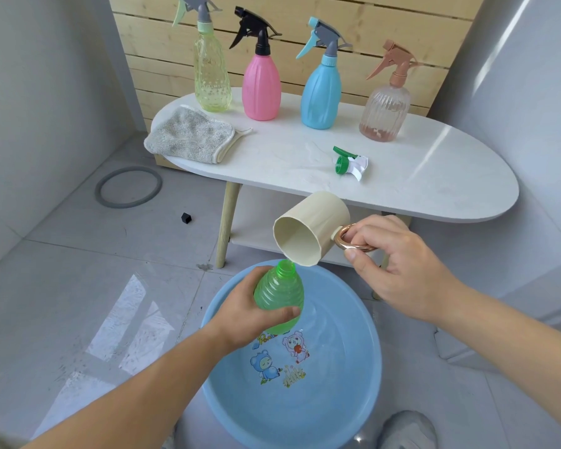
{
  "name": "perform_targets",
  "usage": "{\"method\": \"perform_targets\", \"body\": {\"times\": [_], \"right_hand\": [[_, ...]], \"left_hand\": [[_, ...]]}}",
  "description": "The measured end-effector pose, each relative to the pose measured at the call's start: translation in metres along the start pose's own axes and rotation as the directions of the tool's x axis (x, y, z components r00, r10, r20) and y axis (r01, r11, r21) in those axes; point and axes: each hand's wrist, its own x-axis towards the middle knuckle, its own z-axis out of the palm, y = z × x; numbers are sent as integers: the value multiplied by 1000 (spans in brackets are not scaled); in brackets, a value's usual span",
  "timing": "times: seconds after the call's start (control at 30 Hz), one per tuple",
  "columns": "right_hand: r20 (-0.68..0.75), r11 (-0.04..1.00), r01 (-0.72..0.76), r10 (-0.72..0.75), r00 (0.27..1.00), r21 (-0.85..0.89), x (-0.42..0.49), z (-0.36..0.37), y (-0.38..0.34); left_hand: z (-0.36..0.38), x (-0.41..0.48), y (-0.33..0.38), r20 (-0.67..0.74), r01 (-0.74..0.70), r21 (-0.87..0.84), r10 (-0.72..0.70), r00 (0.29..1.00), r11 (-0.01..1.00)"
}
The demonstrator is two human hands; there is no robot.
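Observation:
My left hand (250,314) grips a green ribbed bottle (279,291) with its cap off, held upright over a blue basin (366,377) on the floor. My right hand (392,267) holds a cream cup (310,228) by its rose-gold ring handle (347,241). The cup is tipped on its side, its lower rim right at the bottle's open neck. The bottle's green and white spray head (350,163) lies on the white table (434,186).
Four spray bottles stand along the back of the table: yellow-green (211,79), pink (261,89), blue (321,95) and clear pink (386,108). A grey cloth (188,134) lies at the table's left end. A grey ring (128,187) and a small black cube (186,218) lie on the tiled floor.

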Motion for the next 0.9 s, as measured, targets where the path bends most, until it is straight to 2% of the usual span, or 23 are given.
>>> {"method": "perform_targets", "body": {"times": [0.5,0.9], "right_hand": [[-32,999,51,-51,998,-6,1,4,4],[22,993,-19,22,1000,-120,1,4,21]], "left_hand": [[0,0,-2,1,-7,9,7,1000,1000],[-2,-1,-1,-7,-11,14,11,1000,1000]]}}
